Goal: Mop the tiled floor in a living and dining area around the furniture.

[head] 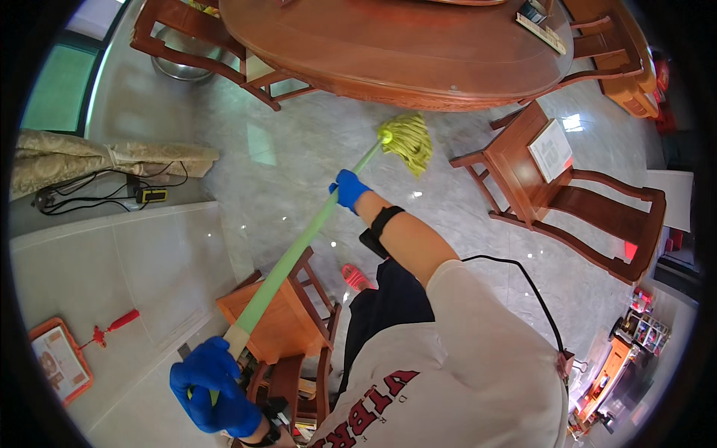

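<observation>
A string mop with a yellow-green head point(411, 143) rests on the grey tiled floor, its strands spread near the dining table. Its pale green handle point(285, 260) runs diagonally down to the lower left. My right hand point(352, 191), in a blue glove, grips the handle partway along, nearer the mop head. Around the upper end, my left hand point(210, 386) is closed, also gloved in blue. Below the handle's upper part stands a wooden chair point(294, 319), partly covered by it in view. One foot in a red striped slipper point(357, 276) shows on the floor.
Ahead is a wooden dining table point(392, 50). Wooden chairs stand at its left point(190, 33) and right point(608, 207), the latter carrying a flat white box point(551, 150). A metal basin point(187, 53) sits by the wall. Black cables point(89, 193) lie on a ledge at left.
</observation>
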